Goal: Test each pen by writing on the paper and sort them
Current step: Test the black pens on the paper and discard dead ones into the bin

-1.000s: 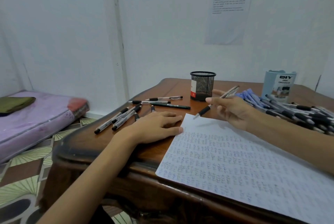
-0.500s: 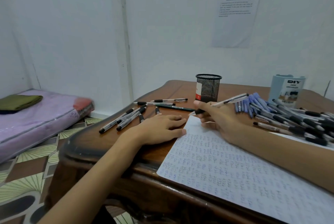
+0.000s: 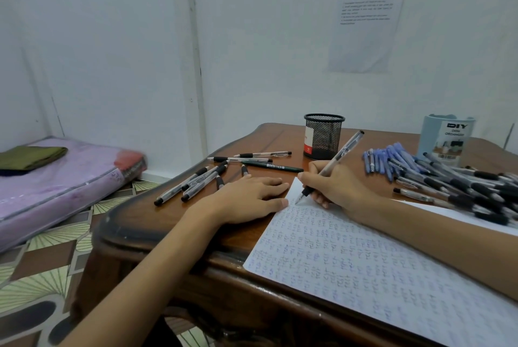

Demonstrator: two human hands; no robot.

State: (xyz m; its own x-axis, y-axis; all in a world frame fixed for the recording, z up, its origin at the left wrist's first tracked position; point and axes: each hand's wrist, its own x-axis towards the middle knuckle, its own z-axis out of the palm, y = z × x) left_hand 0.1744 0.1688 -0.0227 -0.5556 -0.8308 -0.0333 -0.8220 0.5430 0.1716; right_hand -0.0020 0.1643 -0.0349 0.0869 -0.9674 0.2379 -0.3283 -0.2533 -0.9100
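A white sheet of paper (image 3: 364, 262) covered in rows of scribbles lies on the wooden table (image 3: 173, 220). My right hand (image 3: 333, 187) grips a clear pen with a black grip (image 3: 333, 164), its tip touching the paper's top left corner. My left hand (image 3: 249, 198) lies flat on the table, fingertips on the paper's left edge. Several black-grip pens (image 3: 196, 181) lie scattered beyond my left hand. A large heap of pens (image 3: 454, 184) sits at the right, with blue ones (image 3: 386, 159) at its near-left side.
A black mesh pen cup (image 3: 323, 136) stands at the table's back middle. A light blue desk organizer (image 3: 445, 139) stands at the back right. A pink mattress (image 3: 56, 184) lies on the patterned floor to the left. The wall is close behind the table.
My right hand turned the pen from a raised, level hold to a writing grip and lowered its tip onto the paper's top corner. My left hand stayed put.
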